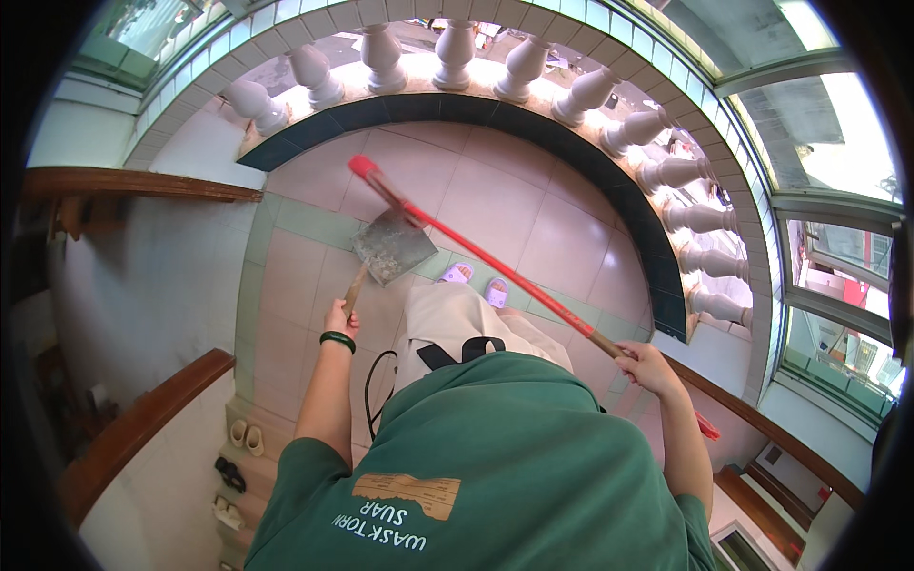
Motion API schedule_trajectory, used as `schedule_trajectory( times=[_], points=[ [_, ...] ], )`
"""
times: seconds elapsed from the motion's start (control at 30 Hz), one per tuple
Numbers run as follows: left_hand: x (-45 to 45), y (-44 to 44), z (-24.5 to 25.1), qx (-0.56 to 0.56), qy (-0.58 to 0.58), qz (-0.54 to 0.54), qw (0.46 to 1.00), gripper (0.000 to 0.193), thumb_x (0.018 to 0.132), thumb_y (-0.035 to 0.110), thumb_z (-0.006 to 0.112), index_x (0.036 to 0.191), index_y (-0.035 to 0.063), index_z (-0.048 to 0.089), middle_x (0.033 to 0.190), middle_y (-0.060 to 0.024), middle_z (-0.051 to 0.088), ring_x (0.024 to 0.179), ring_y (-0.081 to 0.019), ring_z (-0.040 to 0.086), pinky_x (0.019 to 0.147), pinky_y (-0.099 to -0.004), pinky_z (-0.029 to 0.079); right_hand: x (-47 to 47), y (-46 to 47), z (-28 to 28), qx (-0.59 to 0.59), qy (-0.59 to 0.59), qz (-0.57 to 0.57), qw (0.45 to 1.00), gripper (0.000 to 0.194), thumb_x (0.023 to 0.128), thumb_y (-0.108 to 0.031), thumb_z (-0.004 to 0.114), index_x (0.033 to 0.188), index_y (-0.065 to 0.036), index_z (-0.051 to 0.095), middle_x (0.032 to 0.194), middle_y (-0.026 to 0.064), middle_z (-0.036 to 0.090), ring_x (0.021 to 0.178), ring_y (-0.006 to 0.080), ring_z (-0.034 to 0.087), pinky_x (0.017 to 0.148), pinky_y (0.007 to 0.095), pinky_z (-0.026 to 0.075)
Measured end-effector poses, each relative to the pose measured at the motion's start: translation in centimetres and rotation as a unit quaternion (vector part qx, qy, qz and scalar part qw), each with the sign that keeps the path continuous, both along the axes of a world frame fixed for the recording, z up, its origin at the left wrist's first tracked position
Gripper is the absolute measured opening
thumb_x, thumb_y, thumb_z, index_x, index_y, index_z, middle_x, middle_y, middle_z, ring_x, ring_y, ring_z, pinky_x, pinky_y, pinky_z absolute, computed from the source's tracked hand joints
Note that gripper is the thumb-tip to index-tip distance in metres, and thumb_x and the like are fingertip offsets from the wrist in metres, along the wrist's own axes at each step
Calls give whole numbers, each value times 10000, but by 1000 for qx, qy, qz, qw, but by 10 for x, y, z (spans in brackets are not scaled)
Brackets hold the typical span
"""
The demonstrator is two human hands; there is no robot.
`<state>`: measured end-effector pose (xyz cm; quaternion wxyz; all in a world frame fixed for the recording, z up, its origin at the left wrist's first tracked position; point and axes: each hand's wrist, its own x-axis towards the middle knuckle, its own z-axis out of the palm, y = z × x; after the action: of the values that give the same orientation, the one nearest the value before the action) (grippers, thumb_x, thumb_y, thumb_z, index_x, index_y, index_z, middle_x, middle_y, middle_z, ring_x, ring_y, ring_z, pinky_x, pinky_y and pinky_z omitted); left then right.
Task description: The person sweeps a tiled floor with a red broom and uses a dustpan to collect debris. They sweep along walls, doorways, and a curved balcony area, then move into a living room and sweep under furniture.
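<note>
My left hand (341,319), with a dark green bangle at its wrist, is closed around the wooden handle (355,287) of a grey metal dustpan (382,232). Crumbly debris (384,265) lies in the pan, towards the handle side. Out to the right, my right hand (641,365) grips the end of a long broom handle (500,268), wrapped in red. This pole slants up and left across the view, passing over the dustpan's far edge. Its red end (363,167) is at the upper left. The broom's bristles are blurred and hard to make out.
Pale floor tiles (493,164) run up to a curved dark tiled curb (457,108) with white balusters (455,57). Wooden door frames (150,428) stand at left. Several pairs of shoes (247,437) sit on steps at lower left. My feet wear lilac slippers (496,292).
</note>
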<state>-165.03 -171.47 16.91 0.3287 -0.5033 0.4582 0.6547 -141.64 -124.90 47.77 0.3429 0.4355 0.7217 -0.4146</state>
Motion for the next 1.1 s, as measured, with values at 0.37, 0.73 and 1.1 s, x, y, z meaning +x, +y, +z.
schedule_trajectory(
  times=[0.37, 0.73, 1.1],
  points=[
    [52, -4, -2, 11, -23, 127, 992, 180, 798, 251, 489, 794, 91, 406, 578, -38, 400, 438, -133, 393, 374, -247, 304, -17, 39, -61, 348, -23, 245, 905, 305, 838, -225, 544, 1066, -22, 554, 875, 241, 620, 866, 397, 597, 769, 471, 467],
    [75, 9, -17, 32, -23, 179, 983, 184, 823, 248, 453, 813, 67, 422, 564, -28, 424, 440, -117, 402, 378, -225, 308, -19, 20, -64, -56, -25, 86, 994, 269, 834, -157, 545, 1049, -14, 618, 620, 42, 541, 491, 107, 486, 438, 257, 397],
    [126, -4, -2, 62, 16, 272, 960, 187, 826, 247, 437, 823, 62, 411, 582, -35, 417, 448, -126, 408, 396, -237, 320, -82, 20, -44, 188, 201, 374, 886, 293, 793, -186, 595, 1052, -49, 600, 780, 242, 615, 708, 370, 617, 644, 443, 475]
  ],
)
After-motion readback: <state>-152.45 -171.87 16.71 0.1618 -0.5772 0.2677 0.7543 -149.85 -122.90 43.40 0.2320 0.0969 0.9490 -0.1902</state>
